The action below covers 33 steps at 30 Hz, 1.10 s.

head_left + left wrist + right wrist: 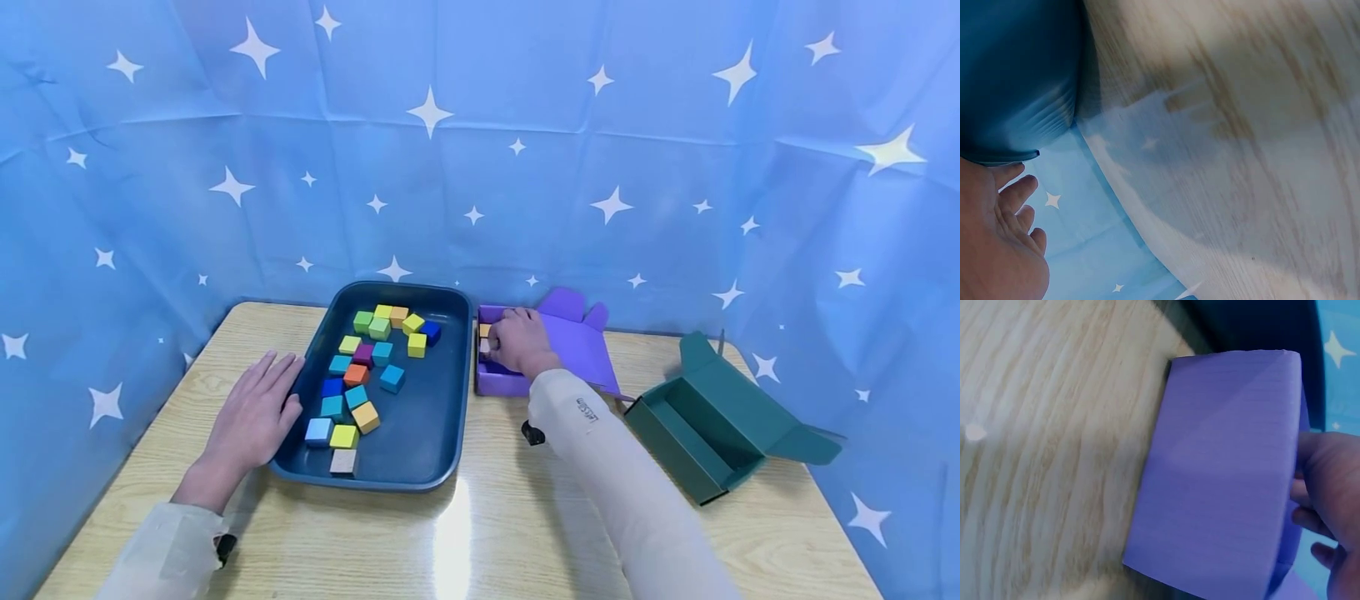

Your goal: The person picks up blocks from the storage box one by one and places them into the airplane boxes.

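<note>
So the purple box (pixel 501 384) sits just right of centre in the head view, and the right hand (pixel 517 340) is down in it, fingers bent beside a pale wooden block (pixel 484 344) at the box's left side. Can't tell if they're pinching it, tbh. The navy tray (pixel 423 425) lies left of that hand. Left hand's (pixel 251 411) way over at the tray's left rim, fingers fairly straight, so the right's clearly nearer the box.
</note>
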{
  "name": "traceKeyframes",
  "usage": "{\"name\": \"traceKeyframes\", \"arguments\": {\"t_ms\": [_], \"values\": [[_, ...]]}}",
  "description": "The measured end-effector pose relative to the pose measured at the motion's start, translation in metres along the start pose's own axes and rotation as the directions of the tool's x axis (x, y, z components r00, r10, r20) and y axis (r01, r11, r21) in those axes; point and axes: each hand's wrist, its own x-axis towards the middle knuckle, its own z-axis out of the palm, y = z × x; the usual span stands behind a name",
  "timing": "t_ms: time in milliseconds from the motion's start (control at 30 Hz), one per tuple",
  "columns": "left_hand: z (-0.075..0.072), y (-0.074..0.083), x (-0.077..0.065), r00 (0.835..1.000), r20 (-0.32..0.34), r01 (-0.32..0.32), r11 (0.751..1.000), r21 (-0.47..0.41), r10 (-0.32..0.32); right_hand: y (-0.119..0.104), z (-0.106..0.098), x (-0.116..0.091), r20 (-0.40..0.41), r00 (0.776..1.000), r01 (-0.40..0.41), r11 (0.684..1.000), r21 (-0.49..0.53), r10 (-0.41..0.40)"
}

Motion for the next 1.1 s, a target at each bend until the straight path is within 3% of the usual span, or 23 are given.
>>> {"name": "traceKeyframes", "arguments": {"t_ms": [533,1100], "values": [[0.0,0.001,0.001,1.0,0.006,0.004,1.0,-0.006,-0.004,0.005,0.012,0.007,-0.047,0.999,-0.01,0.999,-0.03,0.008],[0.002,0.0,-0.001,1.0,0.0,0.012,1.0,-0.003,-0.012,0.003,0.021,0.013,-0.174,0.985,0.001,1.0,-0.027,-0.005]]}}
